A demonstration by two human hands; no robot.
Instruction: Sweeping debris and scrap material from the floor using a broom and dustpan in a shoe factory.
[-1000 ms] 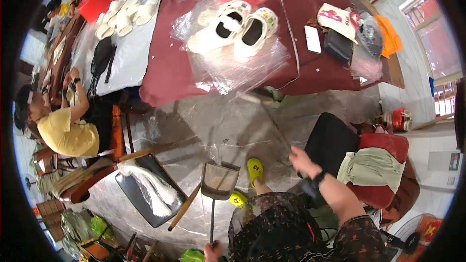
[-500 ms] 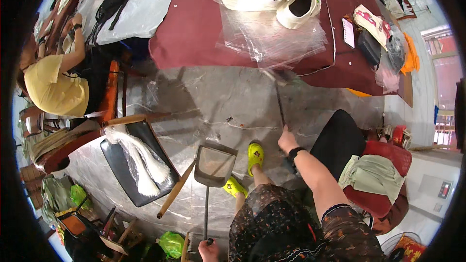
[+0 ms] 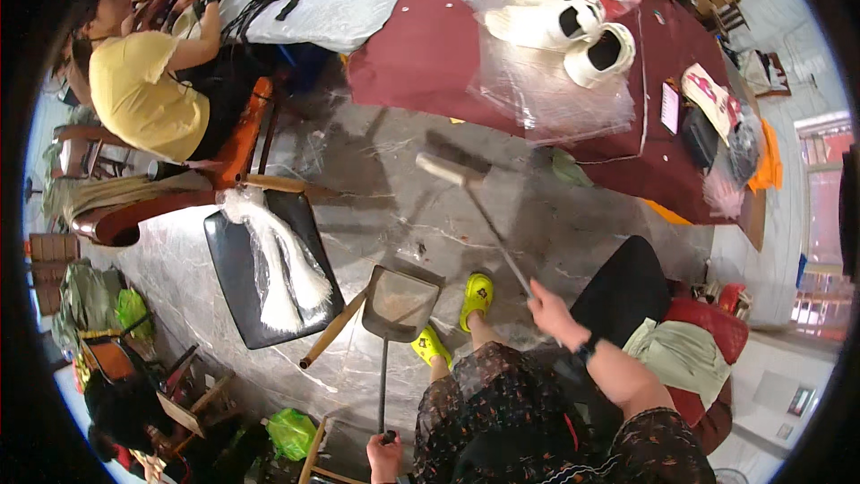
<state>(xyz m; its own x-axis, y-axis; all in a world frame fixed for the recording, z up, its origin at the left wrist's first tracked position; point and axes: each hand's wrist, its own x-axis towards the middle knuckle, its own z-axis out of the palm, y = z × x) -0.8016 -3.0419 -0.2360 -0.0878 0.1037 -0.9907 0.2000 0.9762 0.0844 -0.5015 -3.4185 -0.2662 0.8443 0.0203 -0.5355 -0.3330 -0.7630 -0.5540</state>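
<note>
A broom (image 3: 498, 238) is clasped in the right hand (image 3: 557, 315), its shaft slanting forward and leftward to a pale head (image 3: 441, 168) beyond the dustpan (image 3: 403, 301), whose handle (image 3: 383, 385) (running almost straight ahead) is gripped in the left hand (image 3: 385, 460).

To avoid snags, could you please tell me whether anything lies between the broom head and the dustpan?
Only a small dark scrap on the floor lies between the broom head and dustpan; nothing bulky is visible there.
</note>
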